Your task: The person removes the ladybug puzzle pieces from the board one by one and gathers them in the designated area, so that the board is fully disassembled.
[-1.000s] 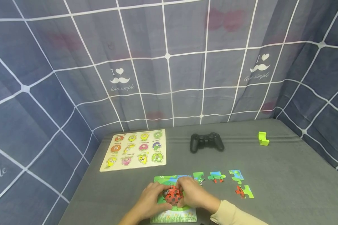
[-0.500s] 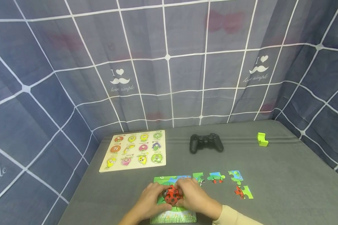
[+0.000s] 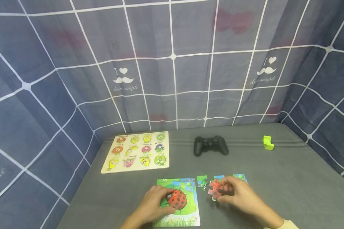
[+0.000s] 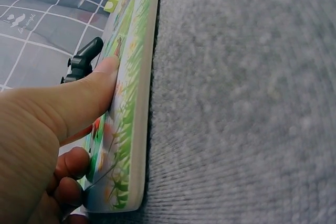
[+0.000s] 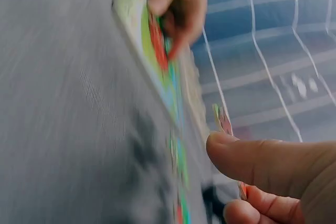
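A puzzle board [image 3: 191, 219] with a ladybug picture lies flat near the table's front. My left hand [image 3: 152, 203] rests on its left part, thumb and index finger touching the surface around the ladybug picture [image 3: 179, 200]. In the left wrist view the thumb [image 4: 92, 95] presses on the board's face. To the right of the board, my right hand [image 3: 240, 194] pinches a red spotted puzzle piece [image 3: 216, 188], held tilted above the table. In the right wrist view only slivers of that puzzle piece [image 5: 224, 121] show behind the thumb.
Loose puzzle pieces lie beyond the right hand: a green puzzle piece [image 3: 201, 180] and two partly covered blue ones. Farther back are a wooden fruit puzzle [image 3: 139, 152], a black game controller [image 3: 210, 144] and a lime-green block [image 3: 267, 142]. A checked curtain surrounds the table.
My right hand has lifted a red spotted piece off the ladybug picture and moved right with it. A whole ladybug print shows on the board there now. The left hand has stayed in place.
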Tool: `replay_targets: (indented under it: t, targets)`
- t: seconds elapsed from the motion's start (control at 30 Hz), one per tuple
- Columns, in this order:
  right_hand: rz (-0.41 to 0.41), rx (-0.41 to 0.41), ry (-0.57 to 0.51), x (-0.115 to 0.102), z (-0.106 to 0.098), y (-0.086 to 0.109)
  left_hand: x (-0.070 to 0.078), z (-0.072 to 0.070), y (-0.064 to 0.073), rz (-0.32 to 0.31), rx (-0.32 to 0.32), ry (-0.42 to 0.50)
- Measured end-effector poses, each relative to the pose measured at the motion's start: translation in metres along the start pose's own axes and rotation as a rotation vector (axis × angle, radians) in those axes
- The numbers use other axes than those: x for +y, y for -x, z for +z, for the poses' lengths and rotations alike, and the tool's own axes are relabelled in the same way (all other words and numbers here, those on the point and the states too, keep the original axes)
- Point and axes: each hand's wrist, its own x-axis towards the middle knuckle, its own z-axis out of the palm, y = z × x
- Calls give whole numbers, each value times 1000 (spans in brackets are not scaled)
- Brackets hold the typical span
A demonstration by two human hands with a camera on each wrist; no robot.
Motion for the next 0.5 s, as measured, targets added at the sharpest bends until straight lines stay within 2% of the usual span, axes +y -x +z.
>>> replay_targets:
  t: [0.13, 0.2, 0.37, 0.5]
  targets:
    - [59, 123, 99, 24, -28, 18, 1, 1, -1, 4, 5, -6]
    - [117, 148, 138, 33, -41, 27, 2, 1, -2, 7, 2, -1]
    - [211, 121, 188, 46, -58, 41, 2, 1, -2, 5, -3, 8]
    - [194, 116, 187, 49, -56, 41, 0, 0, -1, -7, -2, 4]
